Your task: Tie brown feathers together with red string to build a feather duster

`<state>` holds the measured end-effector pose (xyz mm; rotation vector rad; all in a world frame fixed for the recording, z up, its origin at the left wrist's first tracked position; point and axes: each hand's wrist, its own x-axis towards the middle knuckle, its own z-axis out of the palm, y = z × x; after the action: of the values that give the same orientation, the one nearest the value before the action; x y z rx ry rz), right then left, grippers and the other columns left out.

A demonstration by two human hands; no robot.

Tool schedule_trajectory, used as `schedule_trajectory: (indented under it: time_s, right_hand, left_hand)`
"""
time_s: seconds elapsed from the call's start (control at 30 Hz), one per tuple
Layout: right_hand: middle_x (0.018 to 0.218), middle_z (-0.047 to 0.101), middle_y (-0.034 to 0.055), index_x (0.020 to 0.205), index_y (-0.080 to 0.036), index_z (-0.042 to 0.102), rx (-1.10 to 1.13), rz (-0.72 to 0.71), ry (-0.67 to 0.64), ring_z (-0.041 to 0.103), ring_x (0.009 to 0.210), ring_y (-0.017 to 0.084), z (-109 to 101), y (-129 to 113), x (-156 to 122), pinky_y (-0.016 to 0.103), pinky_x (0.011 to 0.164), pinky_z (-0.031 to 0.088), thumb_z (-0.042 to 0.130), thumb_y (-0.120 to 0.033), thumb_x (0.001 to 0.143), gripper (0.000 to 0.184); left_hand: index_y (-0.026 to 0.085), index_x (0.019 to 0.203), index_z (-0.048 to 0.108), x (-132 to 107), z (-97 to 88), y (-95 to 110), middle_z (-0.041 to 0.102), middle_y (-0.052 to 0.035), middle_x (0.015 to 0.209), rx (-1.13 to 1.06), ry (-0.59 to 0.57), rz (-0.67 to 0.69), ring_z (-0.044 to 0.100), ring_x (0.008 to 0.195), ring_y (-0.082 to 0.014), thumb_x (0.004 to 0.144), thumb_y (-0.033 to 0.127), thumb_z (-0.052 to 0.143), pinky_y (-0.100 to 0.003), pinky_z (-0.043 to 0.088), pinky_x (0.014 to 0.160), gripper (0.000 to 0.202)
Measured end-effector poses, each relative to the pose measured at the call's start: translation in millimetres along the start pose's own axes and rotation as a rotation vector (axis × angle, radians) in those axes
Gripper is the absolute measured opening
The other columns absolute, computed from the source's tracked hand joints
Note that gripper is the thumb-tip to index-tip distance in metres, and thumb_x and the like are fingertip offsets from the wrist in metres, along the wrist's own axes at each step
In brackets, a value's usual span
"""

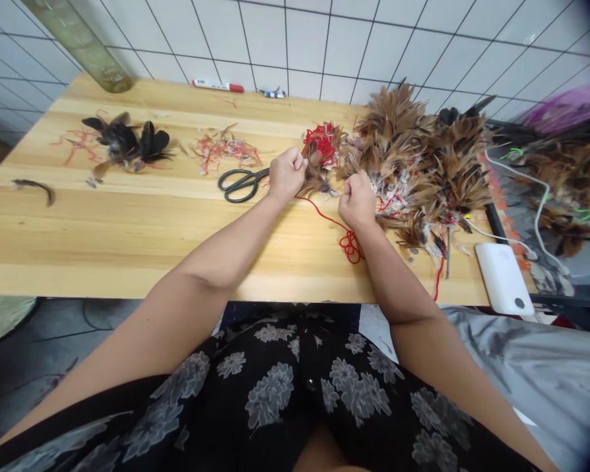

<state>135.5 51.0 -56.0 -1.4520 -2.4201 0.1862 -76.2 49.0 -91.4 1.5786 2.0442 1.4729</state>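
1. Wooden tabletop (128, 223) set against a white tiled wall (324, 46), with a greenish glass cylinder (86, 46) standing at its far left corner.
2. Large heap of brown feathers (423, 157) piled on the right half, bound here and there with red thread and pale cord.
3. Left hand (286, 174) clenched, grip closed on a small bundle of brown feathers (317, 178) at the heap's left edge, just below a tangle of red thread (320, 141).
4. Right hand (358, 200) curled into a fist at the heap's near edge, knuckles against the feathers; held object hidden, so cannot tell what sat inside the grip.
5. Loose red thread (347, 239) trailing across the wood between the two hands, ending in a small coil beside the right wrist.
6. White power bank (503, 278) lying at the near right edge, cable attached.
7. Black-handled scissors (240, 183) resting just left of the left hand, blades hidden behind it.
8. Clump of black feathers (128, 141) well apart to the left, thread scraps (226, 151) scattered between it and the scissors.
9. Red-capped marker (217, 86) along the back edge.
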Motion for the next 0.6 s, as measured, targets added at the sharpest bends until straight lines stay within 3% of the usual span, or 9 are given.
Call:
schedule_trajectory:
  time_s: [0.33,0.47,0.6]
  right_hand:
    - [0.122,0.071,0.0132,0.116,-0.019,0.069,0.137,-0.089,0.074,0.066,0.108,0.027,24,15,7,0.038,0.093,0.053,0.044,-0.017,0.098,0.031]
    - [0.118,0.073,0.0147,0.114,-0.017,0.071,0.138,-0.102,0.053,0.067,0.104,0.029,29,16,10,0.039,0.09,0.052,0.047,-0.016,0.097,0.029]
    - [0.115,0.074,0.0167,0.11,-0.015,0.072,0.118,-0.112,0.018,0.067,0.105,0.031,25,15,8,0.038,0.086,0.049,0.048,-0.016,0.097,0.028]
  left_hand:
    - [0.024,0.085,0.049,1,9.4,-19,0.045,0.0024,0.07,-0.119,0.001,0.08,0.059,0.075,-0.0205,0.097,0.039,0.078,-0.035,0.048,0.085,0.035]
    - [0.023,0.085,0.049,2,7.3,-13,0.043,0.0044,0.069,-0.105,-0.027,0.031,0.056,0.071,-0.0182,0.094,0.019,0.078,-0.031,0.043,0.08,0.031]
    - [0.023,0.082,0.046,-3,-2.5,11,0.042,0.0056,0.067,-0.012,-0.084,-0.068,0.049,0.065,-0.0164,0.093,0.004,0.067,-0.029,0.036,0.07,0.031]
